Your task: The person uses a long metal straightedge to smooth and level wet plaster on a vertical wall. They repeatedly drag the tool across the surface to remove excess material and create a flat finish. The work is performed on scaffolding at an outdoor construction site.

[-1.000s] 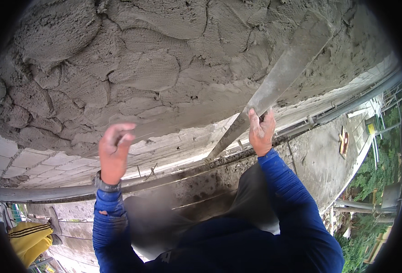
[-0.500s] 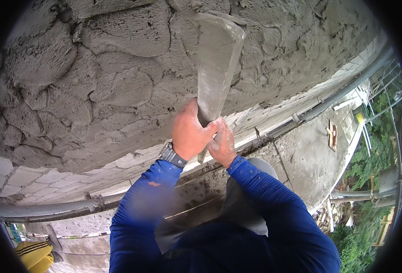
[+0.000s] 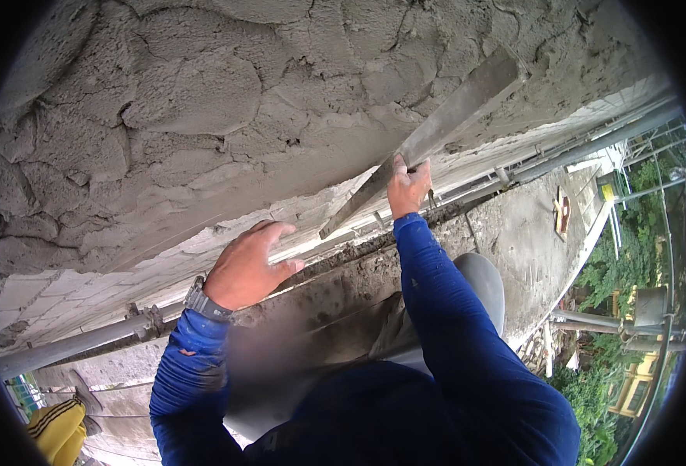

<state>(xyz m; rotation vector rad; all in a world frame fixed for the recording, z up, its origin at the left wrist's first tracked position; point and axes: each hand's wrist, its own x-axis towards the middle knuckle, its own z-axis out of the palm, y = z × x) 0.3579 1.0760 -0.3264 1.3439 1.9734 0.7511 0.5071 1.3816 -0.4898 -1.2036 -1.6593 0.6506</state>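
Observation:
A long grey straightedge [image 3: 459, 109] slants across the wall, its upper part against the wet mortar [image 3: 195, 101] and its lower end hanging past the mortar's bottom edge. My right hand [image 3: 409, 189] grips it near the middle, the thumb and fingers closed round its edge. Apart from the bar, my left hand [image 3: 248, 268] is held lower and to the left, with fingers and thumb spread and nothing in it. A dark watch [image 3: 205, 299] is on my left wrist. The mortar surface is rough, with overlapping lumps and cracks.
Pale bare blocks [image 3: 71, 299] show below the mortar. A metal scaffold pipe [image 3: 94, 344] runs along the wall's foot, beside a grey walkway [image 3: 525, 225]. A reddish-brown wooden piece [image 3: 563, 215] lies on the walkway. Another person's yellow-clad leg [image 3: 57, 431] shows at lower left.
My left hand has let go of the straightedge and moved down and left, opening. In my right hand the bar has tilted, its upper end swinging right, and the hand has moved right and up.

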